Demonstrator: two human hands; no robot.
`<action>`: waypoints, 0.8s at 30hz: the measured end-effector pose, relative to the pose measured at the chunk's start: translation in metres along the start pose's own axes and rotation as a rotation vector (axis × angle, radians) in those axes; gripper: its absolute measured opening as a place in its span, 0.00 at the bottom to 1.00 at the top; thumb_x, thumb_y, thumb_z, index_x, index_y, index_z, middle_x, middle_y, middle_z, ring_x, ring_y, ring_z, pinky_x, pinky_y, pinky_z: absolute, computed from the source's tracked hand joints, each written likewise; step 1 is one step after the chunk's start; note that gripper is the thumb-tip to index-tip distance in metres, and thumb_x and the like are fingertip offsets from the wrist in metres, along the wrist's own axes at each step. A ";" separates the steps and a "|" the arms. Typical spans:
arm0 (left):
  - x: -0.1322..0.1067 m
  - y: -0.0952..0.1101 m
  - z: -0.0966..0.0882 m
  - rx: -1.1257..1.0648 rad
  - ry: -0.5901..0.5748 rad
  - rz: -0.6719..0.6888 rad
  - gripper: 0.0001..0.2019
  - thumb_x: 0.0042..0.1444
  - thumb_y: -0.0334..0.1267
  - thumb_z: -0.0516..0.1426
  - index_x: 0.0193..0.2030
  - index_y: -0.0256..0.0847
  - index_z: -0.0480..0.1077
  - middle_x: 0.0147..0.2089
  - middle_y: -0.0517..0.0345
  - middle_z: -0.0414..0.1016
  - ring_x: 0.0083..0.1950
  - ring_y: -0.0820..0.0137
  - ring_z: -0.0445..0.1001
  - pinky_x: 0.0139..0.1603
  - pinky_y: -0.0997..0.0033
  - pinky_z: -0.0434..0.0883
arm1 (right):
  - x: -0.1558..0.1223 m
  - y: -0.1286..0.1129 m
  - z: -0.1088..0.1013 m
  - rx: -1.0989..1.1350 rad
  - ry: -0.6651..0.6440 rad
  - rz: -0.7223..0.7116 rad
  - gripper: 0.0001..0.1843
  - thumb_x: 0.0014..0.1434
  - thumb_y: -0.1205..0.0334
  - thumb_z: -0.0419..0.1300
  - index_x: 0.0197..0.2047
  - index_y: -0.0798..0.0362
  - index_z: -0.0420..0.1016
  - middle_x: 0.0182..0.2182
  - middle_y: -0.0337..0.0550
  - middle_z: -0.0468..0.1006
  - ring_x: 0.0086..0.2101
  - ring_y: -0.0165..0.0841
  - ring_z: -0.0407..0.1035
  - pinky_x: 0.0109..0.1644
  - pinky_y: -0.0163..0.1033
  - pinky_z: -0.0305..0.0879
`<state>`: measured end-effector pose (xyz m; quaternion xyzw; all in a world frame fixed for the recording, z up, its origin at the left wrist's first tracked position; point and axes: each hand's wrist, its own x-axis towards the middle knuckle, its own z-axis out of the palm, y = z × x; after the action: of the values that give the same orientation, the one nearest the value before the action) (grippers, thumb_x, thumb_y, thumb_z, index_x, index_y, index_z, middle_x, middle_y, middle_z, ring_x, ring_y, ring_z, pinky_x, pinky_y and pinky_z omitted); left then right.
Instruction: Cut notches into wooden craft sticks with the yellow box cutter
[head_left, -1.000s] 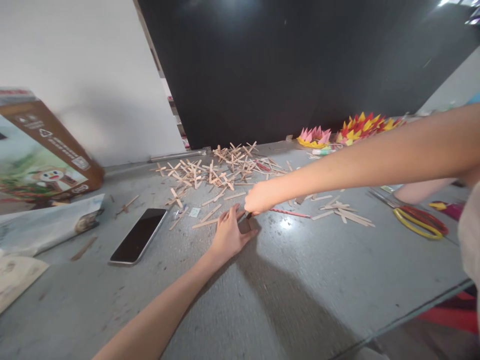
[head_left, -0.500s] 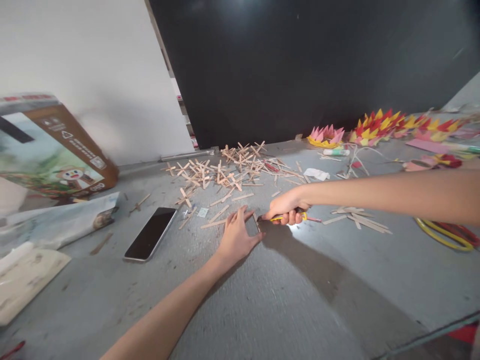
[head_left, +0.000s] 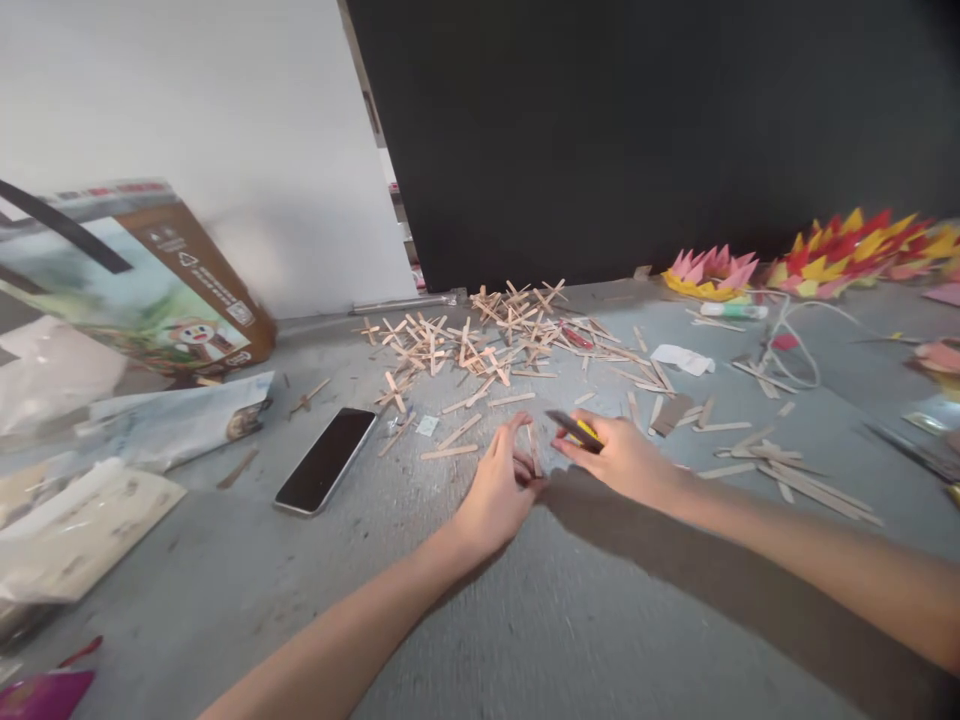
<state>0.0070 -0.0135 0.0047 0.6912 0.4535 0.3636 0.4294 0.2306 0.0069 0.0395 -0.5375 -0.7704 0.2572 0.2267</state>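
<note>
Low over the grey table, my left hand grips a wooden craft stick between thumb and fingers. To its right, my right hand is closed around a yellow and black utility knife, whose dark front end points up and left. A small gap separates the knife from the stick. Behind both hands lies a pile of craft sticks, many joined into crosses. More loose sticks are scattered right of my right hand.
A black phone lies left of my left hand. Farther left are a printed carton and plastic packets. Pink and yellow paper crowns, a glue stick and a white cable are at the back right.
My right hand has turned and lifted the knife off the stick, its front end now tilted upward. My left hand still pinches the stick. The whole view has shifted.
</note>
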 end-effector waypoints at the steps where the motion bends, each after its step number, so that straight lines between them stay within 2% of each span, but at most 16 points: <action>1: 0.001 -0.001 0.000 -0.029 -0.007 -0.006 0.40 0.56 0.26 0.62 0.73 0.47 0.53 0.42 0.59 0.77 0.36 0.70 0.80 0.46 0.63 0.80 | -0.001 0.002 0.005 -0.103 0.013 -0.115 0.14 0.71 0.51 0.57 0.49 0.49 0.77 0.26 0.39 0.79 0.25 0.34 0.73 0.33 0.37 0.65; 3: 0.002 -0.004 0.000 -0.072 -0.008 0.005 0.41 0.56 0.27 0.63 0.73 0.47 0.52 0.46 0.56 0.77 0.37 0.70 0.79 0.45 0.64 0.81 | 0.001 0.008 0.012 -0.276 0.001 -0.315 0.17 0.72 0.59 0.54 0.59 0.49 0.77 0.33 0.44 0.85 0.29 0.36 0.77 0.36 0.38 0.66; 6: 0.003 -0.009 -0.001 -0.083 0.014 0.041 0.42 0.55 0.27 0.64 0.73 0.49 0.51 0.62 0.46 0.73 0.42 0.70 0.80 0.47 0.62 0.82 | 0.006 0.015 0.016 -0.449 -0.062 -0.520 0.23 0.70 0.67 0.53 0.66 0.52 0.73 0.38 0.48 0.87 0.32 0.37 0.80 0.37 0.39 0.66; 8: 0.003 -0.012 -0.001 -0.055 0.018 0.046 0.45 0.53 0.27 0.65 0.74 0.51 0.50 0.66 0.44 0.71 0.44 0.68 0.80 0.48 0.60 0.82 | 0.008 0.019 0.016 -0.523 -0.110 -0.602 0.25 0.69 0.70 0.54 0.67 0.54 0.72 0.35 0.47 0.86 0.31 0.37 0.79 0.37 0.39 0.66; 11: 0.002 -0.012 -0.001 -0.041 -0.018 0.028 0.48 0.51 0.28 0.66 0.75 0.50 0.48 0.63 0.45 0.72 0.43 0.67 0.79 0.44 0.62 0.81 | 0.006 0.020 0.017 -0.546 -0.150 -0.631 0.23 0.65 0.73 0.55 0.61 0.55 0.76 0.32 0.45 0.85 0.31 0.37 0.79 0.38 0.40 0.66; 15: 0.002 -0.008 -0.002 -0.059 0.005 0.009 0.43 0.54 0.28 0.63 0.74 0.51 0.52 0.63 0.46 0.71 0.42 0.68 0.79 0.44 0.63 0.81 | 0.000 0.012 0.017 -0.385 -0.115 -0.536 0.14 0.68 0.69 0.54 0.48 0.51 0.80 0.33 0.44 0.85 0.33 0.37 0.79 0.42 0.40 0.65; 18: 0.003 -0.006 -0.003 -0.067 0.037 -0.027 0.40 0.57 0.30 0.62 0.74 0.48 0.53 0.50 0.52 0.76 0.39 0.68 0.79 0.45 0.63 0.80 | -0.005 -0.003 0.011 -0.192 -0.002 -0.291 0.12 0.74 0.55 0.54 0.53 0.49 0.75 0.32 0.42 0.84 0.31 0.37 0.78 0.39 0.39 0.64; 20: 0.004 -0.006 -0.003 -0.072 0.066 -0.055 0.39 0.58 0.29 0.62 0.74 0.45 0.54 0.39 0.59 0.75 0.37 0.68 0.79 0.44 0.64 0.79 | -0.007 -0.013 0.007 -0.057 -0.054 -0.116 0.17 0.76 0.49 0.50 0.59 0.47 0.70 0.28 0.37 0.81 0.26 0.34 0.75 0.33 0.36 0.61; 22: 0.007 -0.007 -0.004 -0.079 0.101 -0.061 0.35 0.59 0.29 0.61 0.72 0.43 0.58 0.37 0.59 0.76 0.37 0.69 0.79 0.44 0.65 0.77 | -0.008 -0.020 0.004 -0.024 -0.089 -0.037 0.17 0.78 0.48 0.46 0.56 0.47 0.69 0.22 0.33 0.75 0.22 0.33 0.71 0.30 0.36 0.56; 24: 0.009 -0.007 -0.004 -0.128 0.126 -0.053 0.30 0.60 0.31 0.61 0.68 0.41 0.62 0.40 0.56 0.79 0.37 0.69 0.78 0.43 0.67 0.76 | -0.008 -0.023 0.004 -0.045 -0.100 -0.038 0.16 0.78 0.50 0.44 0.51 0.47 0.69 0.22 0.32 0.72 0.23 0.32 0.69 0.30 0.36 0.54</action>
<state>0.0037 -0.0022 0.0006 0.6259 0.4738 0.4229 0.4527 0.2143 -0.0084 0.0507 -0.5142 -0.7965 0.2619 0.1807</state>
